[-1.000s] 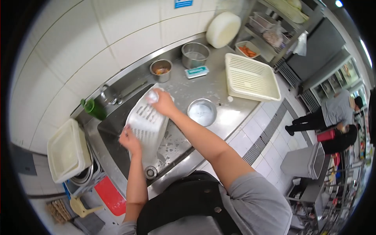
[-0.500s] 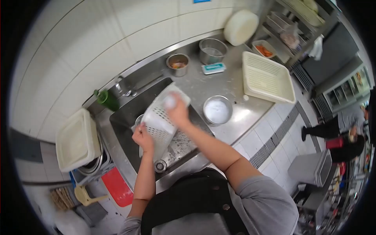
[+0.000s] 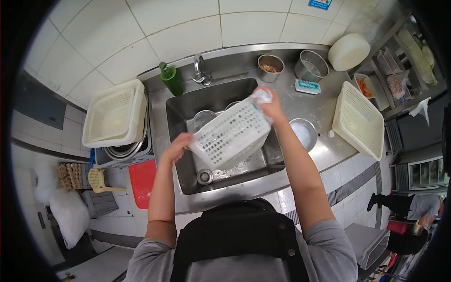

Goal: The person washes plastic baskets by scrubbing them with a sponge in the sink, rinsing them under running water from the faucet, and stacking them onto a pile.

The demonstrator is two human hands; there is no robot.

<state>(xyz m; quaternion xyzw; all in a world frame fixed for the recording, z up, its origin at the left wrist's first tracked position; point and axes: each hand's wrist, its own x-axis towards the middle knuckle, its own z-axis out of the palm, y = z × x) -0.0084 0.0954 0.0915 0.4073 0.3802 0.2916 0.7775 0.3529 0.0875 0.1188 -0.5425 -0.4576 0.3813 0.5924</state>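
A white plastic basket (image 3: pixel 230 134) with rows of holes is held tilted over the steel sink (image 3: pixel 181 171). My left hand (image 3: pixel 178 148) is closed on the basket's left end. At its upper right corner my right hand (image 3: pixel 268 104) is closed round a soft white sponge-like lump (image 3: pixel 262 97), pressed against the basket; its exact kind is blurred. Behind the basket, round metal and clear-looking vessels (image 3: pixel 203 120) sit in the sink, partly hidden. A drain strainer (image 3: pixel 205 176) shows at the sink's front left.
Right of the sink stand a bowl of whitish liquid (image 3: pixel 303 133), a steel pot (image 3: pixel 311 66), a pot with food scraps (image 3: pixel 270 67) and a cream basket (image 3: pixel 359 120). A green bottle (image 3: pixel 172 80) is beside the faucet (image 3: pixel 199 70). Stacked baskets (image 3: pixel 115 113) stand left. Another person (image 3: pixel 408 207) is far right.
The basket has turned from steeply upright to a flatter slant across the sink. My right hand has moved to its upper right corner, and the camera view has rotated.
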